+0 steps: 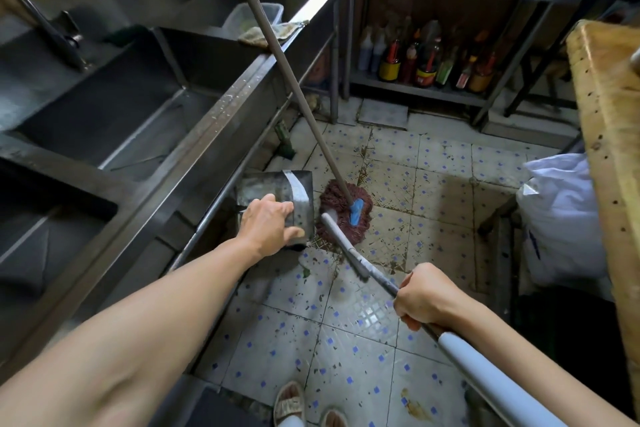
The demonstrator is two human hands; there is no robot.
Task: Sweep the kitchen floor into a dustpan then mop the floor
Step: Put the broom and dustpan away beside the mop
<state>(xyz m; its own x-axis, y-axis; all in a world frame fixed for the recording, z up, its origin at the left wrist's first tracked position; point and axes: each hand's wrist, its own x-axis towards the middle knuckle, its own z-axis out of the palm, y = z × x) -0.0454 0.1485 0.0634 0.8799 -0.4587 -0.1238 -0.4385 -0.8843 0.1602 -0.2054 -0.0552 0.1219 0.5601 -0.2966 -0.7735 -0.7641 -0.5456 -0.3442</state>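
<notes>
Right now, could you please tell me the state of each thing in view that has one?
Left hand: open, fingers resting on the dustpan.
Right hand: gripping the grey handle.
Metal dustpan: held upright on the floor beside the sink unit.
Grey handle: tilted, lower end by the mop head.
Mop: head on the floor, pole leaning against the sink unit.
Tiled floor: dirty, stained.
Sink basins: empty of water.
</notes>
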